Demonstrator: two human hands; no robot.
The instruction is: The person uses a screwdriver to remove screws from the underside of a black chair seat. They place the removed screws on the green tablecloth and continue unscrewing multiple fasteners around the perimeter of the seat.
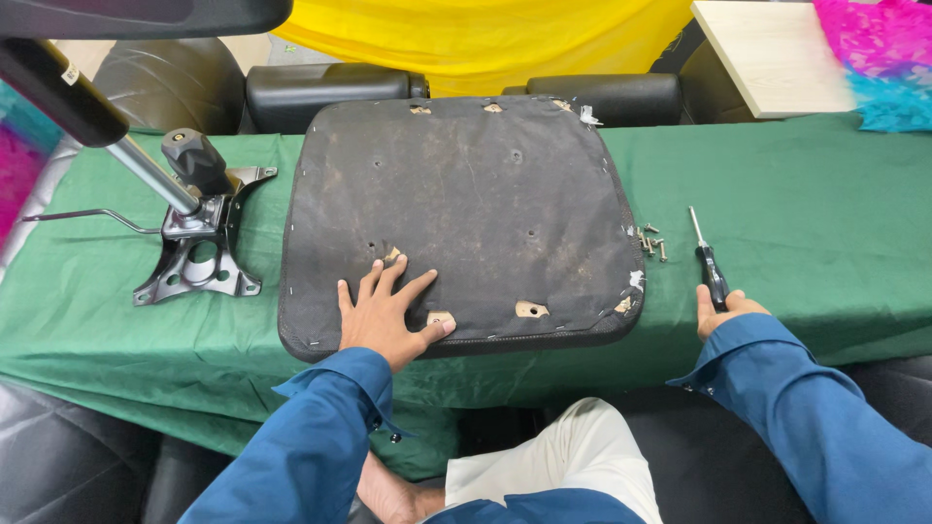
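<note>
Nearest the camera, two blue shirt sleeves reached forward over pale trousers toward the worktop [825,223], which was draped in a green cloth.

The left hand [383,315] lay open, palm down and fingers spread, on the near edge of the large dark, worn, fabric-covered chair seat base [466,204], which rested upside down on the cloth. Small torn patches along that near edge showed bare wood, and one of them sat just beside the thumb.

To the right of the seat base, well apart from it, the right hand [723,312] closed around the black handle of a slim screwdriver [709,257], whose metal shaft pointed away from the person and lay low over the cloth. Between the screwdriver and the seat base's right edge, a small cluster of loose metal screws [652,243] lay on the cloth.

To the left of the seat base stood a grey metal chair tilt mechanism [199,254] with a black knob, a shiny cylinder rising out of it toward the upper left and a thin lever sticking out to its left.

Beyond the seat base were black padded armrests [330,89], then yellow fabric [485,39]. To the far right of the seat base, a pale wooden board [772,53] lay next to pink and blue fabric [883,58].
</note>
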